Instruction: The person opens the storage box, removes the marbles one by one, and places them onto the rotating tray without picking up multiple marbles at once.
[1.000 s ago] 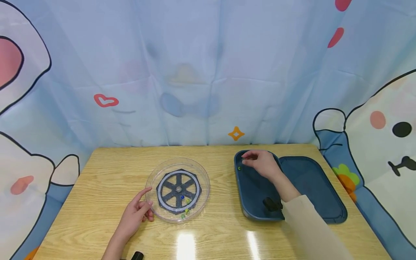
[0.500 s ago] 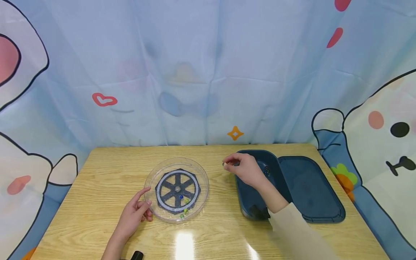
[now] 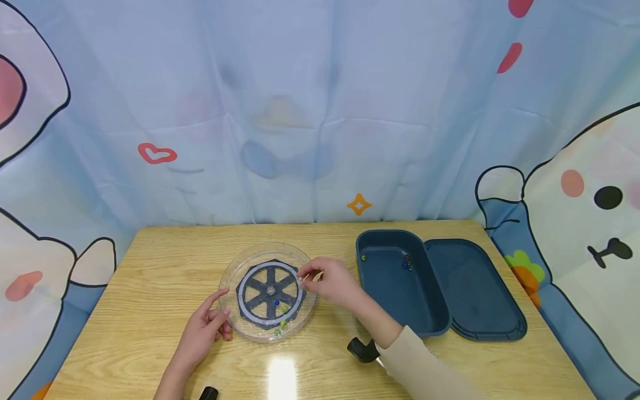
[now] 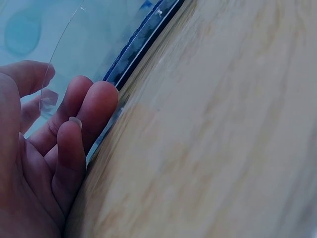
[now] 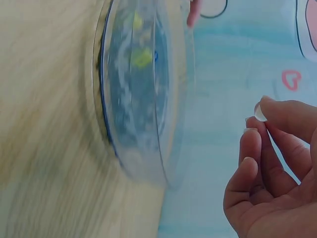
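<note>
A clear round dish [image 3: 250,254] stands on the table with a dark spoked wheel pattern [image 3: 270,290] showing in it. Several small marbles [image 3: 283,323], blue, yellow and green, lie in its front part. Against the dish's left side my left hand [image 3: 202,329] grips the rim; the left wrist view shows the curled fingers [image 4: 99,106] close to the clear wall. Over the right rim hovers my right hand [image 3: 332,282], thumb and fingertips pinching a small clear marble [image 5: 259,113]. In the right wrist view the dish wall is blurred, with yellow and blue spots behind it.
A dark blue rectangular container [image 3: 405,297] stands to the right, with several small marbles [image 3: 408,263] on its bottom. Beside it lies a matching dark blue lid [image 3: 477,291]. A printed curtain [image 3: 280,111] hangs behind the wooden table [image 3: 165,266].
My right hand has come out of the blue container and travelled left to the dish, carrying the marble. The left hand has stayed at the dish's left rim.
</note>
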A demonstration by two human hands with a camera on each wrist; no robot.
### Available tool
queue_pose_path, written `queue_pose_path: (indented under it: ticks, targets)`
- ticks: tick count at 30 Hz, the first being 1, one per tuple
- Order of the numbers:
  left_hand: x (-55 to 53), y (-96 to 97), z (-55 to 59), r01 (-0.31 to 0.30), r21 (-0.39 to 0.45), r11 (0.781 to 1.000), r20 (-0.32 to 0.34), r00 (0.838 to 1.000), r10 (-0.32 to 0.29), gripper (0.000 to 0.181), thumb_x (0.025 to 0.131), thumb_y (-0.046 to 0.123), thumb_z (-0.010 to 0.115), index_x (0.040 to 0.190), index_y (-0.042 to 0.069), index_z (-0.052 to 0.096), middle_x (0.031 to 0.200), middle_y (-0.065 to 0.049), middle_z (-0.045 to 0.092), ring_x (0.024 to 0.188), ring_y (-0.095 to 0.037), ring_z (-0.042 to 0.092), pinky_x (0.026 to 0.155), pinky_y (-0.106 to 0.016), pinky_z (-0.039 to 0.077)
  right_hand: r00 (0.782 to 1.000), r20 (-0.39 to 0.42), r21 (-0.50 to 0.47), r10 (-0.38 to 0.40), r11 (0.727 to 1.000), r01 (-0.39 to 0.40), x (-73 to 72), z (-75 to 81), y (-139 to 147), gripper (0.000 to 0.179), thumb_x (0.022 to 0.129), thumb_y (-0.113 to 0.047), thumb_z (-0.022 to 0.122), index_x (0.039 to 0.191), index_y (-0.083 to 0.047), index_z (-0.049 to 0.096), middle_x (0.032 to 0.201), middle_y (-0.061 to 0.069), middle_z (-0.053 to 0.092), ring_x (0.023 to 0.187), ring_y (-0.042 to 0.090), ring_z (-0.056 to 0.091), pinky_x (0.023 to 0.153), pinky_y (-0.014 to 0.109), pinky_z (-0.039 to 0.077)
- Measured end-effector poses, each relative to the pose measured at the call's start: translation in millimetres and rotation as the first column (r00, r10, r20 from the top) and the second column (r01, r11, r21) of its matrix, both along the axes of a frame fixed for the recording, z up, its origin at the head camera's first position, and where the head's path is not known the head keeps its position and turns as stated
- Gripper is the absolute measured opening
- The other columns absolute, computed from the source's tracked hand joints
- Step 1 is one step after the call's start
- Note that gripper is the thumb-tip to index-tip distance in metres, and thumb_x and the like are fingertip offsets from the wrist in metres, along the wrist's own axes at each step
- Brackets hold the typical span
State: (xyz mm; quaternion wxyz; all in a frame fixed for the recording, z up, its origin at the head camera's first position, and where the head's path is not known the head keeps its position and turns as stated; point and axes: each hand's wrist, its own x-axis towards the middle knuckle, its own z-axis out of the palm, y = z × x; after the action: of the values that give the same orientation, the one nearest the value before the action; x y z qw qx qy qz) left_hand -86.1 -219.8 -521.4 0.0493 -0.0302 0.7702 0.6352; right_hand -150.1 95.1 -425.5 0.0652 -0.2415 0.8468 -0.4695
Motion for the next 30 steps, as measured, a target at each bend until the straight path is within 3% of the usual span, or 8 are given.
queue_pose_path:
  ticks: [9, 15, 24, 30]
  targets:
    - [2.0, -0.1, 1.8, -0.013, 0.001, 1.0, 0.015, 1.0, 0.013, 0.045, 0.103, 0.015, 0.057, 0.147, 0.018, 0.045, 0.072, -0.014, 0.062, 0.06, -0.025, 0.066, 0.056, -0.027, 0.048, 0.996, 0.04, -0.005, 0.075, 0.997, -0.075, 13.0, -6.5, -22, 0.012, 0.091, -0.012, 0.074, 0.103, -0.01, 0.074, 0.098, -0.005, 0.063, 0.084, 0.013, 0.059, 0.068, 0.03, 0.05]
    - [1.7, 0.9, 0.7, -0.016, 0.01, 1.0, 0.016, 1.0, 0.016, 0.045, 0.103, 0.015, 0.057, 0.146, 0.018, 0.046, 0.072, -0.014, 0.061, 0.06, -0.024, 0.065, 0.055, -0.027, 0.049, 0.994, 0.06, -0.005, 0.093, 0.996, -0.093, 16.3, -12.5, -29, 0.012, 0.09, -0.01, 0.075, 0.101, -0.008, 0.075, 0.091, -0.006, 0.063, 0.081, 0.02, 0.06, 0.061, 0.029, 0.048]
    - [0.3, 1.4, -1.0, -0.014, 0.003, 1.0, 0.006, 1.0, 0.014, 0.045, 0.103, 0.017, 0.057, 0.147, 0.018, 0.046, 0.072, -0.013, 0.062, 0.06, -0.024, 0.066, 0.056, -0.027, 0.049, 0.995, 0.063, -0.006, 0.082, 0.997, -0.082, 15.4, -16.5, -25, 0.013, 0.09, -0.008, 0.074, 0.103, -0.007, 0.074, 0.094, -0.005, 0.066, 0.083, 0.018, 0.061, 0.064, 0.03, 0.05]
    - [0.8, 1.7, -0.2, -0.015, -0.005, 1.0, 0.001, 1.0, 0.015, 0.046, 0.103, 0.016, 0.057, 0.147, 0.018, 0.045, 0.071, -0.013, 0.062, 0.059, -0.025, 0.066, 0.056, -0.027, 0.048, 0.997, 0.064, -0.023, 0.054, 0.998, -0.052, 12.8, -8.6, -15, 0.012, 0.091, -0.01, 0.073, 0.104, -0.008, 0.074, 0.095, -0.005, 0.066, 0.084, 0.016, 0.06, 0.068, 0.031, 0.05]
